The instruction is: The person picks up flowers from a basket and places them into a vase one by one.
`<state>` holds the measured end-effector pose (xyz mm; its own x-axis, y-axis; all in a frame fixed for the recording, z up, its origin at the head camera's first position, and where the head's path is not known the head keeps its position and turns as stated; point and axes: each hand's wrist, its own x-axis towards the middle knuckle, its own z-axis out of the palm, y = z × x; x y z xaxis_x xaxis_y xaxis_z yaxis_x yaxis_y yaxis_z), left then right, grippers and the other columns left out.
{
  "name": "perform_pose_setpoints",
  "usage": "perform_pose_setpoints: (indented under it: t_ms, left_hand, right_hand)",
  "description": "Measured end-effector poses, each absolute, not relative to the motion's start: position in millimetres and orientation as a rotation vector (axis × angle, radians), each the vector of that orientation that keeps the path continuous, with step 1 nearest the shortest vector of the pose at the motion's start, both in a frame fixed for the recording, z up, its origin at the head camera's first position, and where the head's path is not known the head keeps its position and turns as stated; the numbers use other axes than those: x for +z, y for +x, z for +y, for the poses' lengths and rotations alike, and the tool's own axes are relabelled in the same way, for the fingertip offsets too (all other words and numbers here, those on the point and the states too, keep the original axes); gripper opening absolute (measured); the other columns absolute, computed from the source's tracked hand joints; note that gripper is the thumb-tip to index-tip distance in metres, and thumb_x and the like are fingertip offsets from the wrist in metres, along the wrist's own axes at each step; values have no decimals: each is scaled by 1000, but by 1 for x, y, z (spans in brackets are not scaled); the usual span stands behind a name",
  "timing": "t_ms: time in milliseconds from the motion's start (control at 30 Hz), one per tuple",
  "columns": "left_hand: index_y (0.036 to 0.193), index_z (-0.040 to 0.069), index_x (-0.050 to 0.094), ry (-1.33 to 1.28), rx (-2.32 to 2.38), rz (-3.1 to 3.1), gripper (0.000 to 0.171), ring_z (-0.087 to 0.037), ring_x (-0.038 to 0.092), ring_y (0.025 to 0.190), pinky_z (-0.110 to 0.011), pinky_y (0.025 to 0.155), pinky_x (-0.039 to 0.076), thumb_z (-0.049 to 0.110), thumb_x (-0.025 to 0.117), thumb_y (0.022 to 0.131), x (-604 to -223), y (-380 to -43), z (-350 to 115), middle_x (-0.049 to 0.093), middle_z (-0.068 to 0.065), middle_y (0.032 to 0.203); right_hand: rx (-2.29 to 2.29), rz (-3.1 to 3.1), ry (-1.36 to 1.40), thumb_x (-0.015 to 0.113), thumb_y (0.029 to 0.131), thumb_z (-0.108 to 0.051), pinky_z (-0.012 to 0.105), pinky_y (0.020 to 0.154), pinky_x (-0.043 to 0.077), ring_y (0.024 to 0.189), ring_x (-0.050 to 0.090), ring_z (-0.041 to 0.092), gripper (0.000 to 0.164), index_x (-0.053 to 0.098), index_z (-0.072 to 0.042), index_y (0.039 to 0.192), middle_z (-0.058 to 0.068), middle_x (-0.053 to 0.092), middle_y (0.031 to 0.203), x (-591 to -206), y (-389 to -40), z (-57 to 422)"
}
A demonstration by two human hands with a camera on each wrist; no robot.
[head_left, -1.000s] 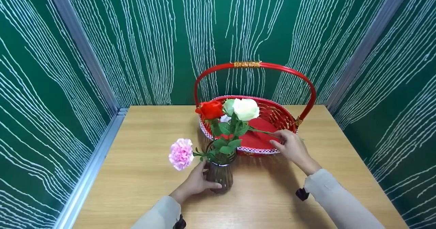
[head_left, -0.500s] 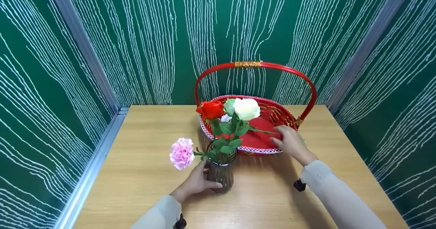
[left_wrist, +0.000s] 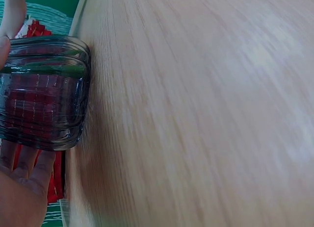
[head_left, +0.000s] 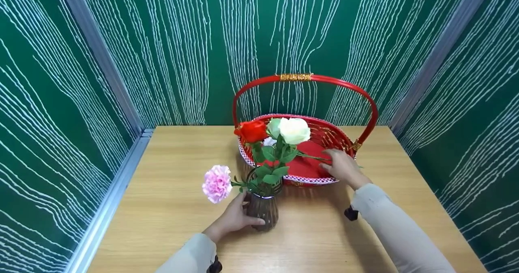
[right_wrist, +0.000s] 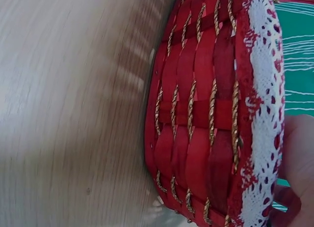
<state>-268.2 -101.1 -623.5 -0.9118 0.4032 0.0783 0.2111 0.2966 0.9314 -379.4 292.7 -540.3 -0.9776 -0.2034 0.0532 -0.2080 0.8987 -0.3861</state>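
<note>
My left hand (head_left: 235,218) grips a ribbed clear glass vase (head_left: 263,212) low on its side; fingers and thumb also show around the glass vase (left_wrist: 44,97) in the left wrist view. From it rise a red rose (head_left: 252,131), a white rose (head_left: 294,131) and a pink carnation (head_left: 217,183) leaning left. Over the right front rim of a red woven basket (head_left: 298,181), my right hand (head_left: 344,168) reaches in. Thumb and forefinger stand apart on either side of a thin green stem (head_left: 312,155). The other fingertips are hidden. A small pale bloom (head_left: 269,142) shows behind the leaves.
The basket's tall red handle (head_left: 365,102) arches upward with a gold-wrapped top. White lace (right_wrist: 262,89) trims its rim. Green walls (head_left: 178,54) with wavy white lines enclose the wooden table (head_left: 174,159) at the back and sides.
My right hand has moved slightly left and lower over the basket, its forearm following. My left hand keeps its grip on the vase. The flowers have not visibly shifted.
</note>
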Motion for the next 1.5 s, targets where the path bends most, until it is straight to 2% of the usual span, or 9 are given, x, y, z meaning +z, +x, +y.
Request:
perform_pose_setpoints:
  t_ms: [200, 400, 667, 900, 1133, 1300, 1400, 1500]
  left_hand:
    - [163, 6, 38, 579, 1675, 2379, 107, -40, 56, 143, -57, 122, 50, 20, 100, 78, -623, -269, -101, 60, -19, 144]
    - [164, 3, 35, 569, 1694, 2358, 108, -45, 56, 143, -56, 119, 53, 18, 100, 79, -623, -268, -101, 59, -21, 144]
    - [162, 10, 39, 583, 1696, 2347, 104, -38, 57, 139, -58, 122, 50, 18, 100, 78, -622, -267, -99, 60, -17, 141]
    - [161, 10, 40, 590, 1677, 2371, 102, -37, 57, 139, -58, 122, 49, 18, 100, 78, -624, -268, -99, 61, -16, 140]
    - [160, 10, 41, 574, 1675, 2368, 101, -38, 56, 140, -57, 122, 49, 18, 100, 78, -623, -267, -100, 60, -17, 140]
    - [160, 8, 40, 552, 1678, 2357, 101, -42, 56, 142, -56, 120, 52, 17, 100, 79, -623, -266, -100, 59, -19, 142]
    - [160, 8, 41, 564, 1685, 2359, 100, -41, 56, 141, -57, 121, 51, 16, 100, 79, -622, -266, -101, 59, -19, 141]
    - [160, 8, 41, 584, 1701, 2348, 100, -40, 57, 139, -55, 118, 54, 14, 99, 79, -623, -267, -101, 60, -19, 141]
  right_hand:
    - [628, -3111, 305, 76, 103, -26, 69, 119, 47, 137, 60, 49, 58, 58, 2, 151, 29, 62, 150, -540, -381, 292]
    - [596, -3130, 309, 74, 105, -25, 68, 117, 50, 130, 64, 47, 55, 60, 4, 149, 29, 66, 145, -543, -386, 294]
    - [572, -3097, 306, 74, 104, -22, 64, 104, 58, 110, 71, 40, 46, 65, 5, 141, 26, 73, 129, -547, -387, 295]
    - [609, -3050, 277, 71, 106, -18, 63, 102, 59, 113, 72, 41, 37, 71, 4, 135, 23, 76, 126, -548, -388, 297]
    - [572, -2990, 313, 71, 105, -13, 62, 99, 61, 112, 73, 42, 23, 80, 1, 121, 22, 79, 121, -547, -387, 298]
    - [550, -2960, 323, 70, 104, -10, 65, 102, 58, 116, 71, 46, 23, 79, 1, 122, 24, 76, 122, -543, -385, 298]
    - [550, -2937, 332, 69, 104, -9, 67, 105, 57, 117, 71, 47, 23, 79, 2, 122, 24, 76, 123, -539, -384, 298]
    - [554, -2874, 372, 70, 103, -8, 66, 103, 58, 114, 72, 47, 20, 80, 2, 118, 24, 78, 119, -536, -382, 298]
